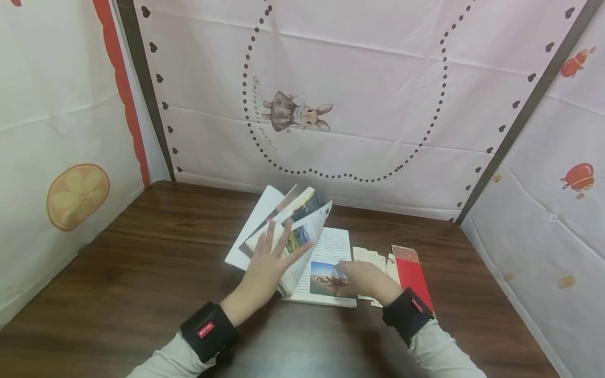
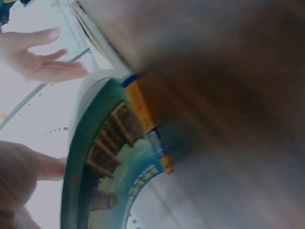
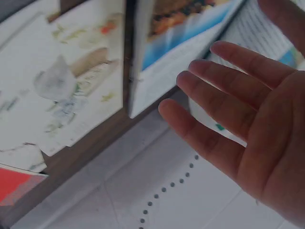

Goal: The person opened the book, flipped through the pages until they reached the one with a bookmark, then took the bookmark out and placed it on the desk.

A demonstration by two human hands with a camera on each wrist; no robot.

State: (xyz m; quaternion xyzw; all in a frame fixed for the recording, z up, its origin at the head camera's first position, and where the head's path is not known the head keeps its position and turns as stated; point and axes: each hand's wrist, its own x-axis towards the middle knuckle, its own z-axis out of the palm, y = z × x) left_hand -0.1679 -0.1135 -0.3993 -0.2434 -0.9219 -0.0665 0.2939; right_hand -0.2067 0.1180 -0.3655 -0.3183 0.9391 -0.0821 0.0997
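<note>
An open book (image 1: 333, 242) lies on the table, its left-hand pages (image 1: 302, 210) lifted and fanned in a curve. Spread fingers of my left hand (image 1: 264, 262) lie across those raised pages. From the left wrist view, the left thumb (image 2: 50, 168) meets the edge of the curved teal cover (image 2: 102, 143). My right hand (image 1: 366, 278) is over the lower right of the open page, beside a photo of horses (image 1: 325, 277). The right wrist view shows that hand (image 3: 267, 114) palm visible, fingers extended and nothing in them.
Right of the book lie several cream paper cards (image 1: 367, 255) with plant drawings, and a red card (image 1: 415, 273) beside them. The dark wooden table (image 1: 156, 247) is enclosed by printed cloth walls (image 1: 378, 105) at the back and both sides.
</note>
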